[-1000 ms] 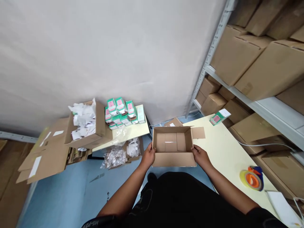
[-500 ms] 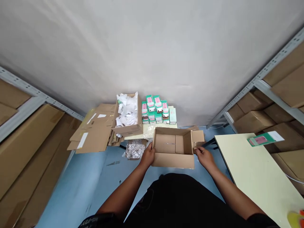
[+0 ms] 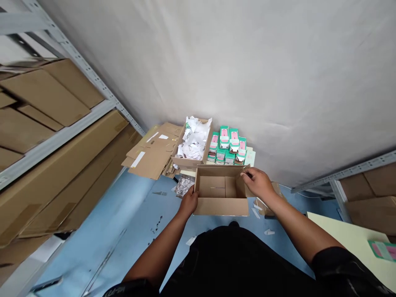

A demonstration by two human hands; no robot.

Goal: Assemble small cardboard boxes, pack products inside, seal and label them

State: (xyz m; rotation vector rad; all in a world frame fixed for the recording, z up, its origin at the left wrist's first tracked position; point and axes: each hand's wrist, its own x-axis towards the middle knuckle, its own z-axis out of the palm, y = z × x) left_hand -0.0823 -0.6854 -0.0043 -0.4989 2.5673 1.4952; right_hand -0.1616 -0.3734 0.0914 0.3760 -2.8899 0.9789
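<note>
matt cardboard box (image 3: 221,194), glossy green cartons (image 3: 229,145)

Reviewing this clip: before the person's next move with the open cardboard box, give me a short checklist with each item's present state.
1. Left hand grips the open cardboard box at its left wall: ok.
2. Right hand on the box's far right corner: ok.
3. Box interior bare, nothing lying inside: ok.
4. Box bottom sealed: cannot tell, only a faint seam line shows.
5. Green and pink cartons stacked beyond the box, apart from both hands: ok.
6. Floor near the box free of litter: not ok, paper scraps and a foil bag lie there.
</note>
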